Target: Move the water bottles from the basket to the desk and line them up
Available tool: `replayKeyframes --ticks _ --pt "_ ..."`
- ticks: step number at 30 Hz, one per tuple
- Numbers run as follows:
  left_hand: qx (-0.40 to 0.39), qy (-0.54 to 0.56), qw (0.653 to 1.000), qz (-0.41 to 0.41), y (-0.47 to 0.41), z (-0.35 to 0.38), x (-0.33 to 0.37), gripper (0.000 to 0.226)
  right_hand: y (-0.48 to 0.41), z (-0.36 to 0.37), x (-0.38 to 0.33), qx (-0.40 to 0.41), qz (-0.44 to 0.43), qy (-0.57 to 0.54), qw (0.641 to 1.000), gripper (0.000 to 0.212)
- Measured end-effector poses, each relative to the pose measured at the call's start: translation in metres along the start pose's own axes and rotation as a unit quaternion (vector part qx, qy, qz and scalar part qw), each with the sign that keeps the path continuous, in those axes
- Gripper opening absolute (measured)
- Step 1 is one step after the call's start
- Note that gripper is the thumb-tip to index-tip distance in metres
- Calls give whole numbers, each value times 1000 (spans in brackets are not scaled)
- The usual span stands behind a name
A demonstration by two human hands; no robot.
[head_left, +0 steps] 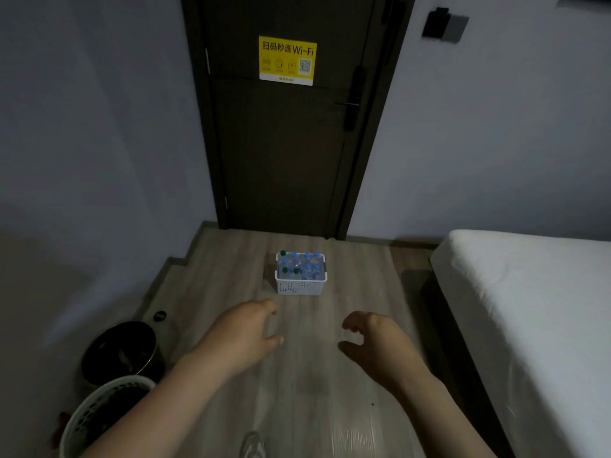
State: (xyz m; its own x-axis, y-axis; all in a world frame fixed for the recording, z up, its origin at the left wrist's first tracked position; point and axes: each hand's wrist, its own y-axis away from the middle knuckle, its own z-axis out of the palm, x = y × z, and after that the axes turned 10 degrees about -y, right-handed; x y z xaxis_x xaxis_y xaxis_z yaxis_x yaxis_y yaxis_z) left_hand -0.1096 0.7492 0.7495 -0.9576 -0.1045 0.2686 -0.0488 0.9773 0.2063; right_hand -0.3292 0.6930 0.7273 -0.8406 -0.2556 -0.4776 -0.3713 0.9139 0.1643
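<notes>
Stretching forward above the grey wood-grain floor [330, 391], both bare hands are held out in front of the person, and neither touches anything. The left hand [246, 332] has a loose, open grip, with its fingers bent a little and its thumb apart, and it holds nothing. The right hand [373, 338] is much the same. Its grip is half-curled like a slack claw, with the thumb below the fingers and nothing in it. The two hands are apart, with bare floor showing between them.

Beyond the fingertips and clear of both hands, the white perforated plastic basket [300, 287] stands on the floor in front of the dark brown door [281, 153]. The clear plastic water bottles [305, 271] stand upright inside it, packed close together. Most have blue caps, and a few towards the left have green ones.

A yellow Wi-Fi sign [287, 60] is stuck high on the door, and a black wall switch [444, 24] sits to its right. The bed with a white sheet [535, 292] runs along the right side. At lower left a round black bin [120, 352] stands just behind a pale perforated round hamper [74, 421].
</notes>
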Motion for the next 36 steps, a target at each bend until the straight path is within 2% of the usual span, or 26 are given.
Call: replayKeyframes --ticks 16,21,31,36 --pt "-24 -10 999 30 -257 -45 -75 42 -255 -13 3 -49 42 -14 998 37" --pt "-30 19 999 2 -329 -47 -83 36 -335 -22 23 -65 25 -14 998 37" --pt "-63 23 994 -84 -483 -39 -71 42 -511 -65 80 -116 -17 0 993 37" --pt "-77 24 991 -105 -537 -22 -76 39 -568 -55 105 -143 -29 -10 989 38"
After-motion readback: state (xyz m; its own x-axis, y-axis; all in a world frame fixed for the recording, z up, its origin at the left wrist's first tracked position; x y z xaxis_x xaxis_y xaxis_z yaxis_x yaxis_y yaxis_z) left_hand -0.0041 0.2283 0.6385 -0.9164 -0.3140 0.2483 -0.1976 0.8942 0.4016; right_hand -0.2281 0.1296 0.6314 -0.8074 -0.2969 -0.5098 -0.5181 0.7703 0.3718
